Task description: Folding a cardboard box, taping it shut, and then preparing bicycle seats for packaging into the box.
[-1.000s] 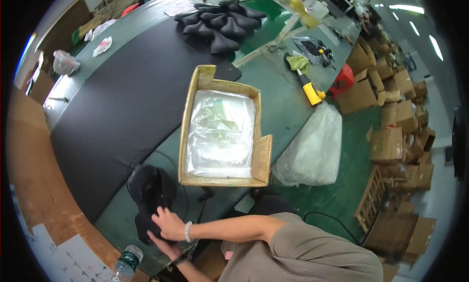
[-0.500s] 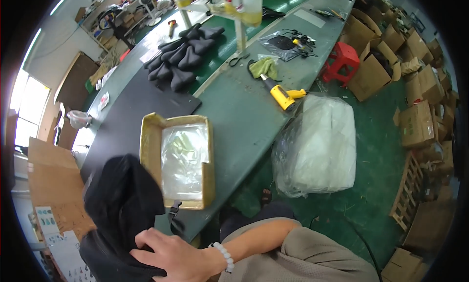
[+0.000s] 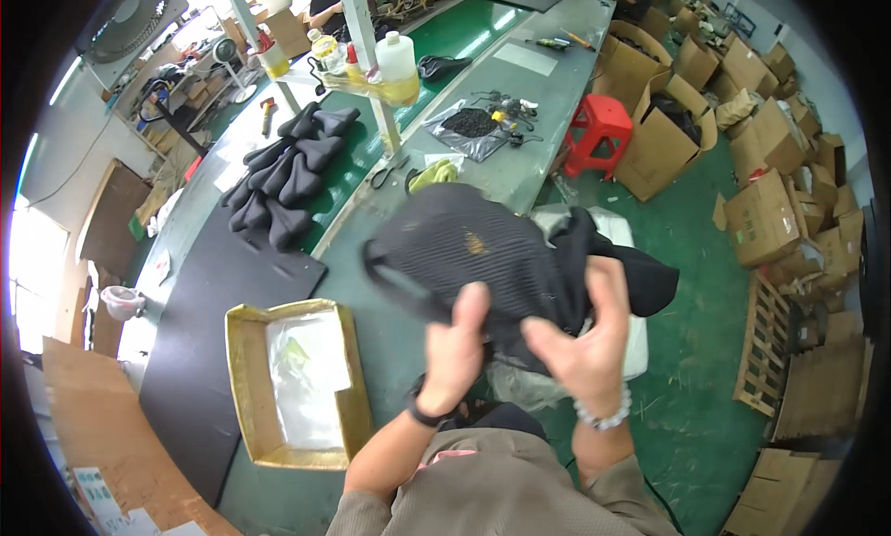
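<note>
Between my two hands, over the edge of the workbench, is a black fabric bag (image 3: pixel 492 258) with a ribbed face and a small yellowish mark. It is partly smeared by motion. A loop of strap shows at its left side. My left hand (image 3: pixel 455 355) grips the near left edge, thumb up and fingers hidden. My right hand (image 3: pixel 594 355) is closed on the right part, where loose black cloth bunches and hangs to the right. Left of my left forearm, an open yellowish-brown box (image 3: pixel 238 387) lies on the bench, holding clear plastic bags (image 3: pixel 311 378).
Black bicycle saddles (image 3: pixel 288 179) are heaped on the bench beyond a black mat (image 3: pixel 200 350). Bottles stand on a shelf (image 3: pixel 399 90) fixed to a post. A red stool (image 3: pixel 599 137), cardboard boxes (image 3: pixel 654 151) and a wrapped white bundle (image 3: pixel 636 350) are to the right.
The black bag has moved from the lower left to the middle, over the bench edge. Both hands now hold it; only one showed before. The view has shifted, and the bag now covers the yellow heat gun.
</note>
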Demonstrator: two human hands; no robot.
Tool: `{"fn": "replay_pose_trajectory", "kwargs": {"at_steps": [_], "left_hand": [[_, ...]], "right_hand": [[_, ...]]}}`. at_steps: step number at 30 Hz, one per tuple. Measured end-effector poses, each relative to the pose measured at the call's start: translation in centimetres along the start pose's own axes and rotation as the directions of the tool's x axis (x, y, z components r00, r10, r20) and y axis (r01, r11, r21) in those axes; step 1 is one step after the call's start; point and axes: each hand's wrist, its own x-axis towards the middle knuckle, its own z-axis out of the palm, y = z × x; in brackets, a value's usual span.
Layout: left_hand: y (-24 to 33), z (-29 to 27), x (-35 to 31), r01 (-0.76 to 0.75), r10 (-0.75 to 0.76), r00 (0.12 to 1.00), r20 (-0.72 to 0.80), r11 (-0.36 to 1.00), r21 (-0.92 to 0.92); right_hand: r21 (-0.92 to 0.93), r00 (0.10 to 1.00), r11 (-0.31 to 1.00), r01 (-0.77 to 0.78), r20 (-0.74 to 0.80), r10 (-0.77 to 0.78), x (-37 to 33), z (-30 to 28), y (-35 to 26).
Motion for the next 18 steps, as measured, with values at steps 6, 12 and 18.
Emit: {"fn": "replay_pose_trajectory", "kwargs": {"at_steps": [6, 12, 18], "left_hand": [[-5.1, 9.4, 12.6, 0.129, -0.068, 0.911, 0.407, 0.984, -0.124], [-8.2, 14.5, 27.7, 0.347, -0.230, 0.832, 0.504, 0.926, -0.150], [-11.3, 15.4, 43.2, 0.417, -0.315, 0.880, 0.356, 0.871, -0.259]], "right_hand": [[-0.247, 0.982, 0.950, -0.191, -0.047, 0.185, 6.8, -3.5, 9.2], [-0.406, 0.993, 0.908, -0.102, 0.018, 0.120, 15.7, -1.3, 21.8], [-0.324, 0.960, 0.940, -0.104, 0.214, 0.180, 24.4, 5.4, 38.0]]}}
